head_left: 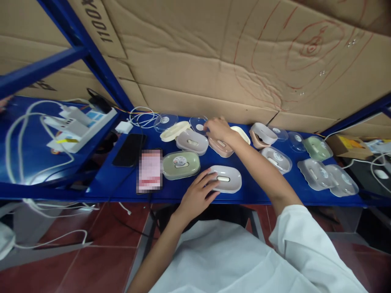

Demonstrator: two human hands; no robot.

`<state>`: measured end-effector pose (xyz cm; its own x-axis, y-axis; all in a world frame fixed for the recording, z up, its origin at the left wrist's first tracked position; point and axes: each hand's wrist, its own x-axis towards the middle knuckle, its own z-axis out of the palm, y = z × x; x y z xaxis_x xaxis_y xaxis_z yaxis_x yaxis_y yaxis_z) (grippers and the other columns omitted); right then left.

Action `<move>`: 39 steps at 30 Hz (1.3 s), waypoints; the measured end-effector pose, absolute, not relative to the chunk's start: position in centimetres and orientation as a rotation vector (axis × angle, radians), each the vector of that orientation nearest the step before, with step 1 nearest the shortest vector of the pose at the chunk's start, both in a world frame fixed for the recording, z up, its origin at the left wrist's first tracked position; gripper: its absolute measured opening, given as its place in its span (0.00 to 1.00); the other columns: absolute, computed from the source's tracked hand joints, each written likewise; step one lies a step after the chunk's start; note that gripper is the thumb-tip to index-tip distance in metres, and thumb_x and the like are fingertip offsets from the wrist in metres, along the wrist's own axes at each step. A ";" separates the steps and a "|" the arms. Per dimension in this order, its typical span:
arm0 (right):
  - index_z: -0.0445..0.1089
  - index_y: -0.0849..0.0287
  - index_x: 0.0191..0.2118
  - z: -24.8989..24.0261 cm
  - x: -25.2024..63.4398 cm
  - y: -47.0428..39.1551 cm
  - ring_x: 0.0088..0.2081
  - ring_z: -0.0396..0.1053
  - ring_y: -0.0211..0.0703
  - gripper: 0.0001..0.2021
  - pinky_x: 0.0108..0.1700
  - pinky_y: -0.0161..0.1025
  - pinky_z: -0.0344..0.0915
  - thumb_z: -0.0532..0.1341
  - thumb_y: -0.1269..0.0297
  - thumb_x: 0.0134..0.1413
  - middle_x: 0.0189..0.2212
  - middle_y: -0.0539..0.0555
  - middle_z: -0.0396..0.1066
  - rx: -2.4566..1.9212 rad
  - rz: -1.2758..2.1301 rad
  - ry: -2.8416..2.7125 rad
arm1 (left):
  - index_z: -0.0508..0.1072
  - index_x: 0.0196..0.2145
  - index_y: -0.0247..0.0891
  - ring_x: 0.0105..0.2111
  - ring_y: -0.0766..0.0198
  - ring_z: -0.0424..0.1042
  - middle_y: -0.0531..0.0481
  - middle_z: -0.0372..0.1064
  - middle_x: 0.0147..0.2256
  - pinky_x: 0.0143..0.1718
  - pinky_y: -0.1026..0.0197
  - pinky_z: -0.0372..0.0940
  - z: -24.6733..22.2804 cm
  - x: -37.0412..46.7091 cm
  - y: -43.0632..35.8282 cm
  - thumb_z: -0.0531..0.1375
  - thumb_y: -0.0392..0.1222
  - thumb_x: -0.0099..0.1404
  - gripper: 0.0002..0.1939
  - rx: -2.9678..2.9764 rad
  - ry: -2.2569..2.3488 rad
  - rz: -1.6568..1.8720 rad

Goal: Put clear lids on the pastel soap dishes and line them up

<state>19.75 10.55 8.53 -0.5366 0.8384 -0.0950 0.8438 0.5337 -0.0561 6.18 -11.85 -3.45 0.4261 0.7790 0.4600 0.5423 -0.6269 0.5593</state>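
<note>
My left hand (pixel 200 193) lies palm down with fingers apart, touching the left side of a pale grey oval soap dish (pixel 233 179) with a slot in its middle. Stretched to the back, my right hand (pixel 218 129) has its fingers bent together at the right edge of a round-ended clear lid (pixel 198 123) with a white sticker. Below that hand sits a pinkish-brown dish (pixel 224 150), partly hidden by the wrist. A grey-lilac dish (pixel 192 143), a cream dish (pixel 174 131) and a green lidded dish (pixel 181 166) with a sticker stand to its left.
More dishes and clear lids lie on the right, including a stacked pair (pixel 264 134), a lidded one (pixel 276 160) and a green one (pixel 318 147). A black phone (pixel 130 149), a blurred-screen phone (pixel 149 171) and a power strip (pixel 82 130) with cables lie left. Cardboard (pixel 183 61) walls the back.
</note>
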 end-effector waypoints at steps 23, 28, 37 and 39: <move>0.76 0.52 0.62 -1.4 33.0 -11.4 0.43 0.76 0.47 0.24 0.54 0.51 0.76 0.60 0.43 0.72 0.43 0.55 0.78 2.726 -1.777 2.511 | 0.62 0.73 0.51 0.75 0.44 0.57 0.39 0.54 0.75 0.71 0.39 0.64 -3.4 6.1 -12.1 0.64 0.42 0.76 0.32 2.394 1.207 1.017; 0.65 0.48 0.73 -1.5 32.6 -11.7 0.68 0.68 0.55 0.25 0.69 0.60 0.66 0.54 0.51 0.78 0.71 0.61 0.63 2.465 -0.881 3.008 | 0.68 0.68 0.49 0.71 0.49 0.64 0.40 0.60 0.71 0.70 0.43 0.67 -3.7 6.0 -12.2 0.64 0.44 0.76 0.26 2.345 1.236 1.062; 0.54 0.45 0.79 -0.8 31.5 -11.7 0.80 0.45 0.61 0.33 0.75 0.66 0.60 0.63 0.57 0.74 0.78 0.57 0.53 1.437 -0.258 3.278 | 0.68 0.67 0.50 0.66 0.49 0.69 0.40 0.64 0.64 0.67 0.44 0.70 -4.2 5.9 -12.3 0.66 0.48 0.74 0.26 2.230 1.295 1.136; 0.53 0.46 0.79 -0.8 31.6 -11.4 0.79 0.46 0.62 0.35 0.75 0.66 0.59 0.63 0.58 0.74 0.78 0.57 0.53 1.374 -0.173 3.270 | 0.69 0.66 0.50 0.67 0.48 0.69 0.39 0.63 0.66 0.66 0.43 0.71 -4.3 5.8 -12.3 0.66 0.48 0.74 0.25 2.207 1.290 1.133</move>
